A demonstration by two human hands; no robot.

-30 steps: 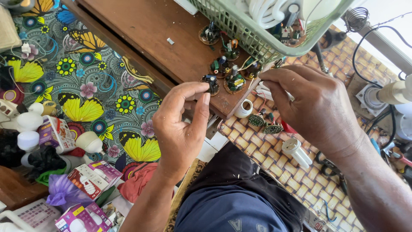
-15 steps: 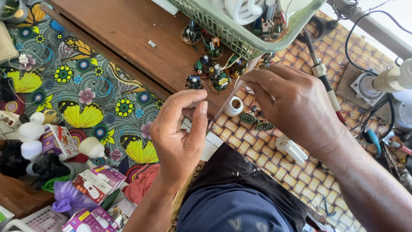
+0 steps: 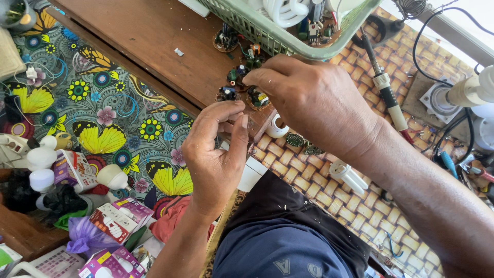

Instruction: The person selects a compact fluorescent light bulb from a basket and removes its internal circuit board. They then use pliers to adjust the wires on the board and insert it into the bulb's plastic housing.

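Far left: white bulb housings (image 3: 41, 157) and small purple-and-white cartons (image 3: 121, 216) lie on a cloth printed with yellow butterflies (image 3: 103, 139). Centre: left hand (image 3: 216, 154) is raised over the edge of the wooden table (image 3: 144, 46), palm toward the camera, thumb and forefinger curled close together as if pinching; whether anything sits between the tips cannot be told. Just above it, small round circuit boards (image 3: 242, 85) with dark components lie clustered on the wood, below the rim of a green plastic basket (image 3: 267, 36). Right hand (image 3: 314, 103) reaches over that cluster, fingertips bunched and touching the boards at the basket rim; what they clamp is hidden. A white lamp socket (image 3: 277, 127) rests just below on the woven mat (image 3: 319, 201). Right: a soldering iron (image 3: 383, 85) lies on the mat.
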